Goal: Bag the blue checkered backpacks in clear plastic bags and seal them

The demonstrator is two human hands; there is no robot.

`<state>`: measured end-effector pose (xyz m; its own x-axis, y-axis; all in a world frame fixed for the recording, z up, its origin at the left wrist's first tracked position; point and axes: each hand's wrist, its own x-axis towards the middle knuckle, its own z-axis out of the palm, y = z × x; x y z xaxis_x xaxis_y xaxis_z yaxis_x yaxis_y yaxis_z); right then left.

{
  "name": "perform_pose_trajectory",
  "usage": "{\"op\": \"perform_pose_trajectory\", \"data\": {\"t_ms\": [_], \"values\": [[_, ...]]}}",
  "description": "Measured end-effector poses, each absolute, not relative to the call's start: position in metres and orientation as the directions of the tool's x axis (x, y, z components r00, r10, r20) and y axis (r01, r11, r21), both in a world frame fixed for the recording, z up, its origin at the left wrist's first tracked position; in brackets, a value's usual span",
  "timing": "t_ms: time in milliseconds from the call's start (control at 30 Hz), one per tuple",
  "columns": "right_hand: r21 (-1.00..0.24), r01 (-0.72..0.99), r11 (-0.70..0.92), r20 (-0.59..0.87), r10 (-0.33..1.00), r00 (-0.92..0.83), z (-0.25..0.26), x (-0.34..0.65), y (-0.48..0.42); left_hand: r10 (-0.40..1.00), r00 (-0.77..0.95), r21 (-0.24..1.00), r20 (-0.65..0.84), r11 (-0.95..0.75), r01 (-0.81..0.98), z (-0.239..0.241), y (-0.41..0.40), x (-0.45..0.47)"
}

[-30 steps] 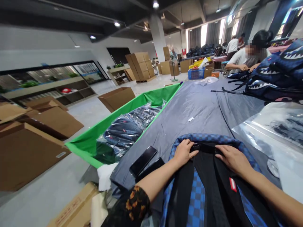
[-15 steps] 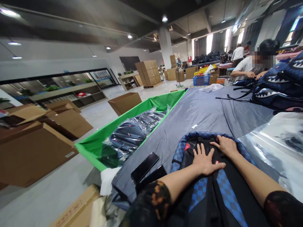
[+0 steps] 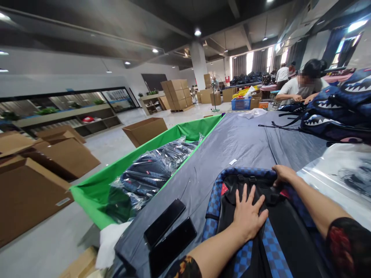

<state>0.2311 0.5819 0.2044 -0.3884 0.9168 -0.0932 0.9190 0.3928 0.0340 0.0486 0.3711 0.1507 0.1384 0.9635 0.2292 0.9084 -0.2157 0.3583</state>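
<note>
1. fingers of my left hand [image 3: 248,216] are spread wide and pressed flat on the black back panel of the backpack [image 3: 269,231]; they grip nothing.
2. my right hand [image 3: 281,173] is curled over the backpack's far top rim, fingertips hooked on the blue checkered edge beside the carry handle. a loose hold, not a fist.
3. backpack lies back-side up on the grey table cover [image 3: 246,139], straps toward me, top end pointing away.
4. left of the backpack: two dark phones [image 3: 169,235] lie on the cover, just apart from its side. further left, below the table edge, the green bin [image 3: 95,189] holds bagged packs.
5. right of the backpack: a clear plastic bag [image 3: 344,173] lies flat, near but not touching my right hand.
6. beyond the backpack, well apart: shark-print backpacks [image 3: 336,112] piled up, and a co-worker [image 3: 301,87] bent over them.
7. judgement: this looks like the flattening step, pressing straps down before bagging. next move likely needs the right hand to let go of the rim and fetch the clear bag while the left keeps the pack flat.
</note>
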Motion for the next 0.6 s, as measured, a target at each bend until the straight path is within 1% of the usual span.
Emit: {"op": "perform_pose_trajectory", "data": {"t_ms": [67,133,200,267,333,400,467,533,600], "values": [[0.038,0.925,0.378,-0.085,0.924,-0.374,0.202,0.224,0.585,0.967,0.157,0.347,0.199,-0.219,0.912,0.15,0.383,0.048],[0.047,0.923,0.383,-0.031,0.924,-0.382,0.202,0.221,0.572,0.974,0.124,0.352,0.191,-0.186,0.917,0.15,0.392,0.047],[0.058,0.913,0.405,0.042,0.912,-0.407,0.201,0.223,0.541,0.974,0.108,0.352,0.2,-0.174,0.92,0.151,0.395,0.047],[0.061,0.89,0.453,0.076,0.887,-0.456,0.195,0.228,0.495,0.973,0.108,0.36,0.204,-0.178,0.916,0.152,0.394,0.049],[0.043,0.826,0.562,0.104,0.82,-0.563,0.183,0.232,0.441,0.972,0.107,0.399,0.211,-0.186,0.898,0.155,0.393,0.05],[0.038,0.724,0.688,0.182,0.708,-0.682,0.169,0.232,0.392,0.977,0.061,0.472,0.205,-0.153,0.868,0.16,0.394,0.049],[0.067,0.666,0.743,0.258,0.632,-0.731,0.156,0.225,0.358,0.985,-0.008,0.53,0.174,-0.087,0.843,0.168,0.397,0.045],[0.082,0.691,0.719,0.272,0.651,-0.709,0.146,0.216,0.344,0.99,-0.027,0.548,0.137,-0.053,0.835,0.18,0.394,0.04],[0.057,0.723,0.689,0.278,0.685,-0.674,0.139,0.209,0.342,0.992,0.063,0.547,0.108,-0.112,0.83,0.191,0.378,0.035]]}}
